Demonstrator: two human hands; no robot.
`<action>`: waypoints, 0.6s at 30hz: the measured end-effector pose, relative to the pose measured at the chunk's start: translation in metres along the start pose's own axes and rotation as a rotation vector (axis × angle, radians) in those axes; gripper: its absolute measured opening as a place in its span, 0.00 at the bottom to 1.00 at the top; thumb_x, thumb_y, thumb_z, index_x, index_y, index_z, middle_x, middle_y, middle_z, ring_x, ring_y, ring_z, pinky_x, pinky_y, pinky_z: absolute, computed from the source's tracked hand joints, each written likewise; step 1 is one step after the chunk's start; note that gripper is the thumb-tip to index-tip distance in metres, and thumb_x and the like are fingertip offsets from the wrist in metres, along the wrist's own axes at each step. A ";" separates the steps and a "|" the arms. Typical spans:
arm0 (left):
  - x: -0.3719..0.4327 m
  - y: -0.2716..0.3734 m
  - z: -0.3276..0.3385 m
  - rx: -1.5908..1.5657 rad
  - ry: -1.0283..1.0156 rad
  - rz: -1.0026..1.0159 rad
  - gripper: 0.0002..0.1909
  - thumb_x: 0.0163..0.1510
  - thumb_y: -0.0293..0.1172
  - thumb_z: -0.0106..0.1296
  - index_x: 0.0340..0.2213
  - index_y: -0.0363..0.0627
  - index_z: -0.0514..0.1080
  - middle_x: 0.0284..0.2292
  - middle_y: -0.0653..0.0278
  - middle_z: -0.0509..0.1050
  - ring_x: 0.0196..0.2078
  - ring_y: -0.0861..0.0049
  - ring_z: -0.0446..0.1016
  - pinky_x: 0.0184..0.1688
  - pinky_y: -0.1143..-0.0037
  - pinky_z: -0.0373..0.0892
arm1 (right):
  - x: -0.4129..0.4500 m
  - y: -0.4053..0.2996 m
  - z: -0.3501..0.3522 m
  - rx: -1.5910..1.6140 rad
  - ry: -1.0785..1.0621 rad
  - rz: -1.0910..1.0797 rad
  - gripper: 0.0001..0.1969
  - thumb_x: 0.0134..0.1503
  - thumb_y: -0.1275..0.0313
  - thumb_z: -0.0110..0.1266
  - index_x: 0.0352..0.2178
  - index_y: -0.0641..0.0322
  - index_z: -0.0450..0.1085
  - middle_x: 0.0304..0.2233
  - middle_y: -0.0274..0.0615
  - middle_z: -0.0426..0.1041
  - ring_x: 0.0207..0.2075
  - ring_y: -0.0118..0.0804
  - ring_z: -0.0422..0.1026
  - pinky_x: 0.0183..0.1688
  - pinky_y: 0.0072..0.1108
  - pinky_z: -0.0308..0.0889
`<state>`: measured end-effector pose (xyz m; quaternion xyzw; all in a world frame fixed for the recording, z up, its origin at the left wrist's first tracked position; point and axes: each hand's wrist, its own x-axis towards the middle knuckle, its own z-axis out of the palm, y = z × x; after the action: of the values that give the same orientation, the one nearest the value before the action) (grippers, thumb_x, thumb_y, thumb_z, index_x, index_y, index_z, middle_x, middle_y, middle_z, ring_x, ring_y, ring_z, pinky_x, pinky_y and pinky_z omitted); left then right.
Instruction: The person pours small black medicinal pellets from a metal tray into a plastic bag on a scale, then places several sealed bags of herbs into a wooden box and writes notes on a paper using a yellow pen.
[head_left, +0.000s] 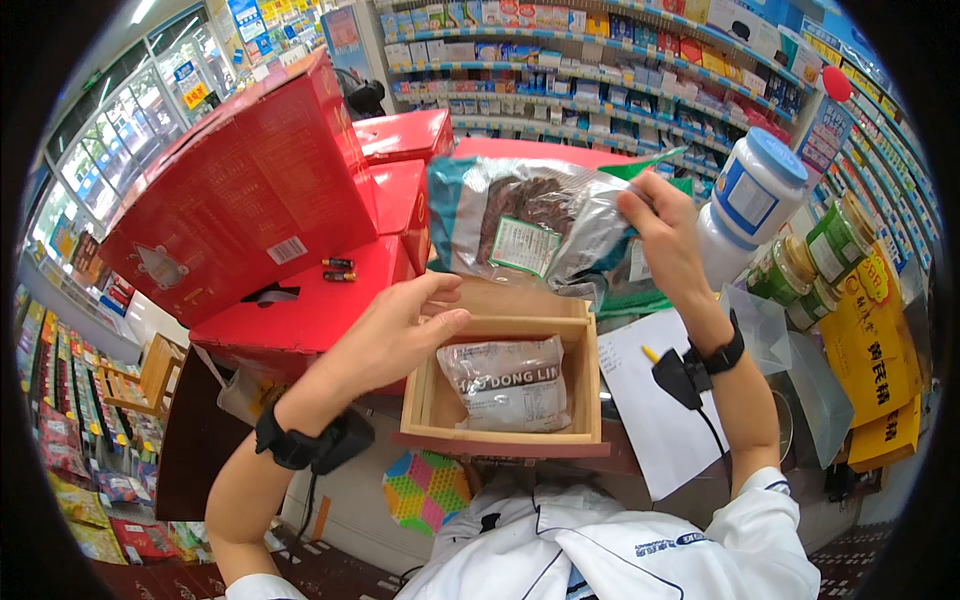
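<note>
A clear and teal plastic pouch (465, 217) of dark dried pieces, bearing a printed label, is gripped at its right end by my right hand (664, 225). With its fingers apart and nothing in them, my left hand (401, 322) hovers over the left rear corner of a pulled-out wooden drawer (592, 390). Inside the drawer lies a white sealed packet (517, 409) with lettering on it. Behind the raised pouch, a green bag (637, 296) is partly hidden. Both wrists wear black straps with cabled devices.
Red cardboard boxes (247, 187) are stacked at left, with two small batteries (339, 270) on one. To the right are a sheet of paper (645, 405), white plastic jars (750, 195), green-labelled jars (832, 240) and yellow boxes (870, 352). Stocked shelves (585, 67) line the back.
</note>
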<state>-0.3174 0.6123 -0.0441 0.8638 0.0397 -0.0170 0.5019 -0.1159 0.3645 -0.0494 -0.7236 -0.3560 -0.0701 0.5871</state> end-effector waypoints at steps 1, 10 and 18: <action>-0.003 0.004 0.006 -0.061 0.062 -0.008 0.32 0.65 0.42 0.50 0.60 0.28 0.57 0.54 0.50 0.69 0.56 0.68 0.70 0.54 0.74 0.68 | 0.000 -0.009 -0.010 0.099 0.053 -0.020 0.07 0.59 0.76 0.54 0.26 0.68 0.68 0.22 0.30 0.68 0.26 0.20 0.61 0.29 0.18 0.58; -0.035 0.073 0.086 -1.100 0.362 0.227 0.29 0.62 0.52 0.48 0.56 0.44 0.64 0.53 0.65 0.71 0.54 0.73 0.71 0.57 0.68 0.65 | -0.119 -0.048 -0.031 0.948 -0.177 0.247 0.07 0.63 0.73 0.55 0.32 0.60 0.65 0.31 0.28 0.71 0.34 0.18 0.66 0.39 0.14 0.62; -0.081 0.101 0.179 -1.159 0.614 0.170 0.24 0.63 0.48 0.47 0.53 0.45 0.67 0.50 0.65 0.74 0.52 0.75 0.72 0.55 0.70 0.68 | -0.164 -0.073 -0.073 0.798 -0.502 0.327 0.32 0.55 0.73 0.64 0.58 0.69 0.59 0.50 0.40 0.70 0.51 0.30 0.68 0.56 0.23 0.62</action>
<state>-0.3875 0.4031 -0.0397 0.4194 0.1154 0.2937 0.8512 -0.2575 0.2323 -0.0541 -0.4836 -0.3672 0.3407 0.7178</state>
